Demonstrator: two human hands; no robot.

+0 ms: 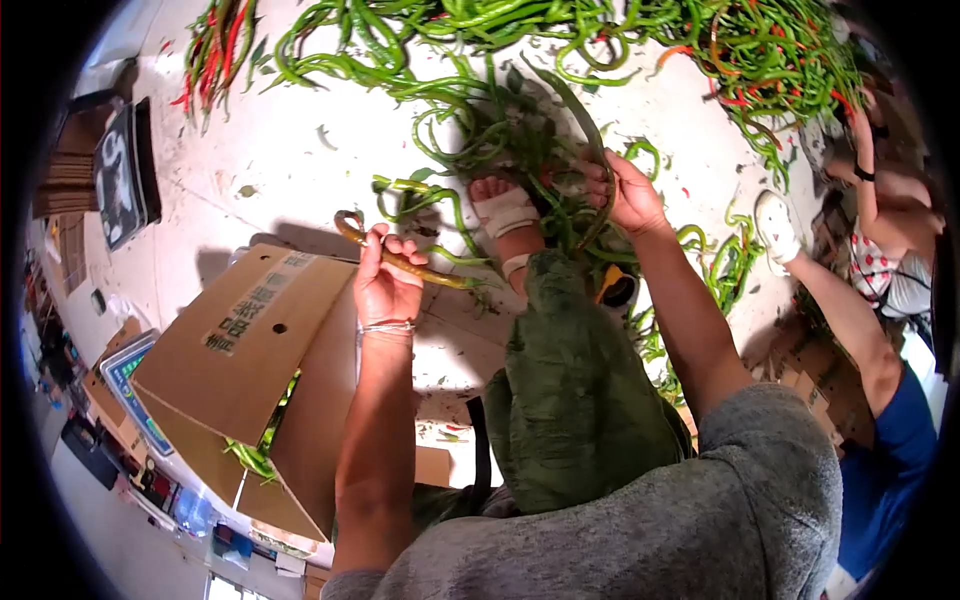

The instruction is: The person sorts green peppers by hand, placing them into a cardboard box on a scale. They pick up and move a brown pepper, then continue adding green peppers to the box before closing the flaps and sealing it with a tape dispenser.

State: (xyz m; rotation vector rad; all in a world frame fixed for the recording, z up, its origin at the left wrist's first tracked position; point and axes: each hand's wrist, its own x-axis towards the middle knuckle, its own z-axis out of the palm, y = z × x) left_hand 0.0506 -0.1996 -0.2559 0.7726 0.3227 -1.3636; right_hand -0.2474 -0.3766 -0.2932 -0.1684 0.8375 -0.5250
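My left hand (388, 287) is closed round a long brownish-orange chili pepper (406, 264), its curled end sticking up past my fingers and its green stem end pointing right. It is held beside the cardboard box (245, 345). In my right hand (634, 197) is a long dark green chili pepper (578, 108), gripped near its lower part, with the thin end reaching up and to the left. Loose green chili peppers (450, 205) lie on the pale floor between my hands, around my sandalled foot (507, 212).
A large heap of green and red chili peppers (775, 70) spreads along the far side. A smaller red and green bunch (220, 50) lies far left. Green peppers show inside the open box, with a scale (135, 390) beside it. At right sits another person (885, 370).
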